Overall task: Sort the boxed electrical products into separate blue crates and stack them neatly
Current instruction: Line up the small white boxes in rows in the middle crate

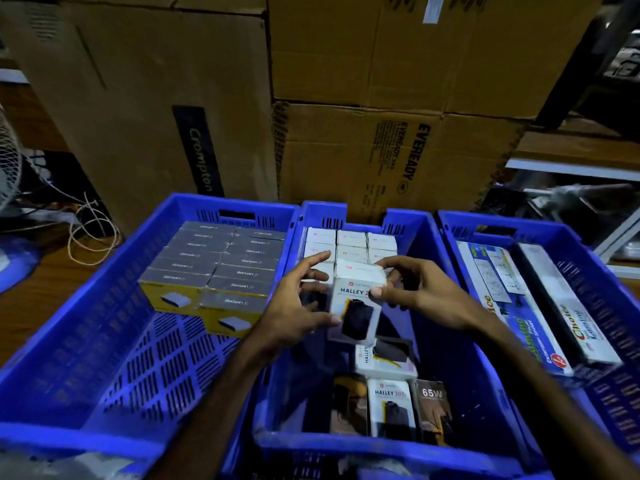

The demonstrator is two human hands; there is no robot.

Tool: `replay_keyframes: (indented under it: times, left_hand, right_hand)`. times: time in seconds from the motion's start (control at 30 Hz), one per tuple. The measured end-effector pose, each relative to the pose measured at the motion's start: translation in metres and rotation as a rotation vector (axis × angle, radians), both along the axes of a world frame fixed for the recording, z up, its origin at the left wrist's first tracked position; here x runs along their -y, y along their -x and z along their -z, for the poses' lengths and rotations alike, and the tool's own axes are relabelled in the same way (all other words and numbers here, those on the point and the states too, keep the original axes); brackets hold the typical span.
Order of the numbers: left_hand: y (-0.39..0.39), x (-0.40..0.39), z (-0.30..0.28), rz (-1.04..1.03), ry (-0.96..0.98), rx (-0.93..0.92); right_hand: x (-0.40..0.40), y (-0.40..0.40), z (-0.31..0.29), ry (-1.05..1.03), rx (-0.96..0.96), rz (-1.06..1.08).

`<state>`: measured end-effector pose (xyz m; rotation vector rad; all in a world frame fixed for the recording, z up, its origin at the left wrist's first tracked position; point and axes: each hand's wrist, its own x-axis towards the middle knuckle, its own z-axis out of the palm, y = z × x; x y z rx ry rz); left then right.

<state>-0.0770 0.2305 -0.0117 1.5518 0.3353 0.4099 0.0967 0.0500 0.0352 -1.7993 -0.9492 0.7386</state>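
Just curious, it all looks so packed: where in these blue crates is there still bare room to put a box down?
The left crate has bare floor in front of the grey-topped boxes. The middle crate shows bare floor along its right wall; its far end is packed with white boxes, where both hands hold a white box. Long boxes crowd the right crate.

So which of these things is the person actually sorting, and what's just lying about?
Part of the job:
white Halley box in both hands
left crate of grey-topped boxes
middle crate
right crate

Lying about:
big cardboard cartons
fan
loose cable
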Motion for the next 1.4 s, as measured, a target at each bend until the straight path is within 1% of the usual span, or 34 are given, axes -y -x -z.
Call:
replay_keyframes:
  times: [0.1,0.23,0.33,0.43,0.53,0.73,0.83,0.9,0.93,1.0,1.07,1.2,1.3,1.4]
  left_hand:
    - [-0.001,-0.004,0.002,-0.086,-0.004,0.017]
    - [-0.002,-0.011,0.007,-0.215,-0.004,0.036]
    - [-0.004,-0.013,0.008,-0.248,0.029,0.038]
    - [-0.005,-0.015,0.010,-0.244,0.035,0.030]
    - [-0.006,-0.016,0.012,-0.236,0.044,0.021]
    - [-0.003,-0.015,0.012,-0.198,0.038,-0.011]
    - [-0.002,-0.014,0.010,-0.195,0.029,-0.032]
    - [-0.002,-0.014,0.010,-0.197,0.009,-0.042]
    - [-0.002,-0.014,0.009,-0.196,-0.005,-0.046]
    - [-0.002,-0.013,0.009,-0.195,-0.030,-0.047]
    - [-0.001,-0.012,0.008,-0.194,-0.052,-0.063]
    - [-0.001,-0.008,0.003,-0.184,-0.097,-0.089]
    - [-0.004,-0.006,0.004,-0.163,-0.120,-0.087]
    - [-0.006,-0.002,0.008,-0.131,-0.164,-0.108]
  right_hand:
    - [0.002,-0.023,0.014,0.067,0.130,0.046]
    - [-0.009,-0.056,0.046,0.160,0.282,0.110]
    - [-0.025,-0.064,0.067,0.229,0.371,0.157]
    - [-0.042,-0.066,0.089,0.315,0.397,0.150]
    - [-0.057,-0.063,0.101,0.359,0.412,0.151]
    - [-0.064,-0.045,0.117,0.264,0.424,0.311]
    - [-0.062,-0.049,0.136,0.299,0.404,0.311]
    - [-0.062,-0.065,0.159,0.324,0.386,0.293]
    - [-0.062,-0.065,0.158,0.324,0.373,0.284]
    - [-0.060,-0.067,0.158,0.374,0.381,0.238]
    - [-0.057,-0.064,0.146,0.464,0.384,0.175]
    - [-0.044,-0.066,0.126,0.643,0.370,0.005]
    - [-0.026,-0.054,0.108,0.768,0.463,-0.189]
    - [-0.008,-0.035,0.106,0.881,0.566,-0.401]
